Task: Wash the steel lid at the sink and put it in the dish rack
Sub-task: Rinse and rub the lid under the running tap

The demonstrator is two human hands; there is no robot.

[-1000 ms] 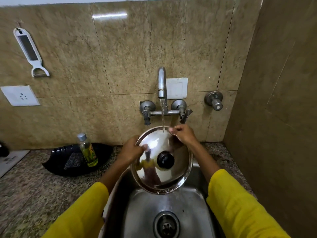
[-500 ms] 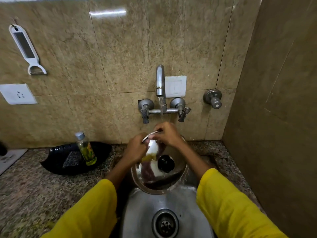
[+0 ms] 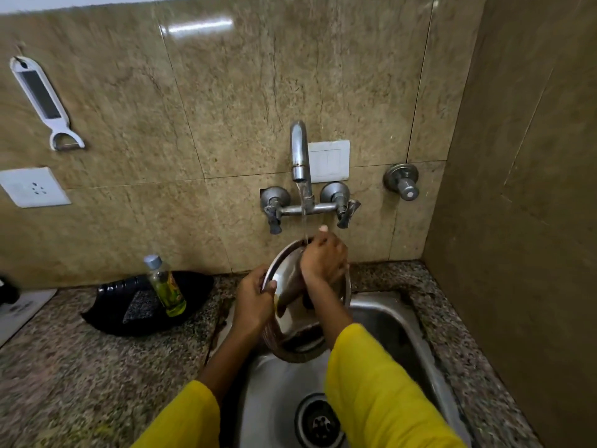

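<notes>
A round steel lid stands tilted over the steel sink, its upper rim under the water that runs from the tap. My left hand grips the lid's left rim. My right hand lies pressed over the lid's upper face, fingers up by the stream, and hides the black knob. Both yellow sleeves cross the sink's front. No dish rack is in view.
A black tray on the granite counter left of the sink holds a small bottle of yellow-green liquid and a scrub pad. A white peeler hangs on the tiled wall. A side wall closes in at the right. The sink drain lies below.
The lid has tipped up more steeply under the tap. My right hand has slid from the top rim down over the lid's face, covering the knob. My left hand keeps its hold on the left rim.
</notes>
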